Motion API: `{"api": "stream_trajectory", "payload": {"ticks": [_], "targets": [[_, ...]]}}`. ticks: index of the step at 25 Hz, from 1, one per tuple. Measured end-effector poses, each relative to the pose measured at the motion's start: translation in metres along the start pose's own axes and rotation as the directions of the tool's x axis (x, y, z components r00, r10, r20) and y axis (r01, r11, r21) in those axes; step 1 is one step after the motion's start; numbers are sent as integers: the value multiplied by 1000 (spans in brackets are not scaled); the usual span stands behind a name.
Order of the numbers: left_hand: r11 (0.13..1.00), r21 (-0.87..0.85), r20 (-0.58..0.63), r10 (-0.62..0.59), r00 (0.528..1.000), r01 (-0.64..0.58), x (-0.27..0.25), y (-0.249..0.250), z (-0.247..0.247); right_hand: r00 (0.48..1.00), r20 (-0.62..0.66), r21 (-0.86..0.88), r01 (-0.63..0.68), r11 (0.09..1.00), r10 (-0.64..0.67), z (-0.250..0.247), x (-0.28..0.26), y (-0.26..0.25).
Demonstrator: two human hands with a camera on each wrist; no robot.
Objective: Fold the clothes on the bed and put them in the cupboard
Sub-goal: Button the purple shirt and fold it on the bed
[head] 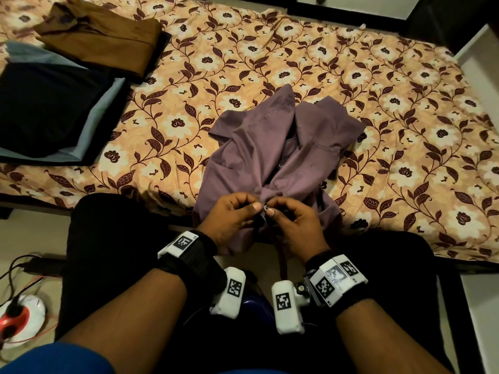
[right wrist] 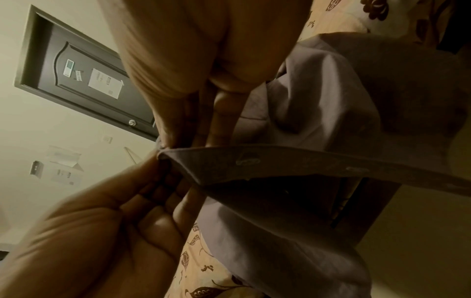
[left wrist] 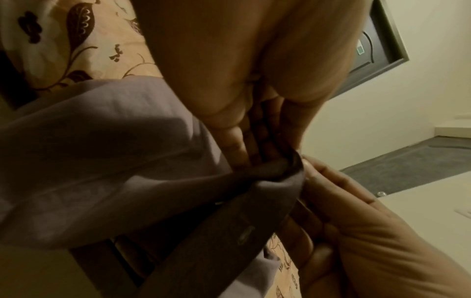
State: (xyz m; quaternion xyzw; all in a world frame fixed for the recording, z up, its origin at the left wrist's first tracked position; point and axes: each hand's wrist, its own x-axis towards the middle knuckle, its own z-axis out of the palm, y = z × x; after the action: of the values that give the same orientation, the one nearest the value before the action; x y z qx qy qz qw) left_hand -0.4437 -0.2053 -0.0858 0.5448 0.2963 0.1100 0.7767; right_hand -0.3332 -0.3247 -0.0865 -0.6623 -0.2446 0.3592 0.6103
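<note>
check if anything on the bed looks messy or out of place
Only the purple shirt stands out: it lies crumpled and unfolded near the bed's front edge, its lower part hanging over, while the left hand and right hand pinch its front at a button. The brown shirt and the dark and blue stack lie folded.
</note>
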Motion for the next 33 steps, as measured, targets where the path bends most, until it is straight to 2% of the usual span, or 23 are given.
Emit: {"api": "stream_trajectory", "payload": {"ticks": [3, 5, 7, 11, 13, 15, 16, 17, 18, 19, 21, 23, 24, 26, 27, 29, 31, 33], "targets": [[999, -37, 47, -11, 999, 12, 1, -2, 3, 996, 90, -92, 28, 995, -20, 1, 1, 2], [999, -9, 9, -35, 999, 35, 0, -1, 8, 990, 143, -127, 20, 992, -2, -1, 2, 3], [998, 59, -20, -9, 1000, 11, -1, 1, 10, 982, 186, -99, 6, 995, 12, -4, 2, 1], [996, 87, 47, 5, 999, -9, -1, 3, 3, 985, 172, -80, -18, 997, 32, -4, 2, 1], [986, 163, 115, 3, 993, -22, -1, 7, -2, 985, 164, -101, -40, 994, 57, -3, 3, -2], [938, 340, 187, 3, 982, -68, -3, 14, -10, 989, 139, -148, -31, 988, 52, -7, 5, -8], [903, 423, 178, 6, 984, -82, -3, 16, -13, 989, 136, -192, -29, 981, 56, -12, 5, -13], [879, 469, 122, 32, 992, -86, -3, 19, -17, 987, 142, -240, -35, 970, 71, -18, 3, -18], [868, 492, 6, 75, 997, -68, -3, 21, -20, 982, 159, -276, -51, 960, 98, -27, 2, -21], [867, 495, -131, 141, 981, -59, -4, 21, -23, 978, 170, -311, -65, 948, 123, -37, 0, -24], [835, 549, -370, 290, 883, -44, -2, 21, -29, 983, 133, -328, -78, 941, 128, -56, -1, -26], [798, 602, -475, 381, 793, -24, 0, 20, -35, 997, -6, -261, -78, 962, 79, -69, 0, -25], [802, 597, -503, 395, 768, -21, 0, 21, -36, 995, -82, -233, -74, 970, 57, -73, 1, -22], [835, 548, -520, 385, 763, -48, 2, 19, -41, 984, -179, -242, -56, 969, 12, -74, 4, -19], [844, 531, -514, 387, 765, -70, 2, 18, -41, 983, -185, -261, -56, 964, 7, -73, 4, -18], [851, 508, -490, 412, 768, -133, -1, 20, -34, 994, -100, -230, -60, 971, 38, -66, 2, -23], [875, 396, -410, 440, 799, -279, -7, 24, -22, 997, 49, 1, -52, 999, 52, -49, -5, -36], [857, 321, -268, 491, 829, -404, -13, 29, -9, 995, 98, 195, -12, 981, -7, -33, -8, -47]]}}
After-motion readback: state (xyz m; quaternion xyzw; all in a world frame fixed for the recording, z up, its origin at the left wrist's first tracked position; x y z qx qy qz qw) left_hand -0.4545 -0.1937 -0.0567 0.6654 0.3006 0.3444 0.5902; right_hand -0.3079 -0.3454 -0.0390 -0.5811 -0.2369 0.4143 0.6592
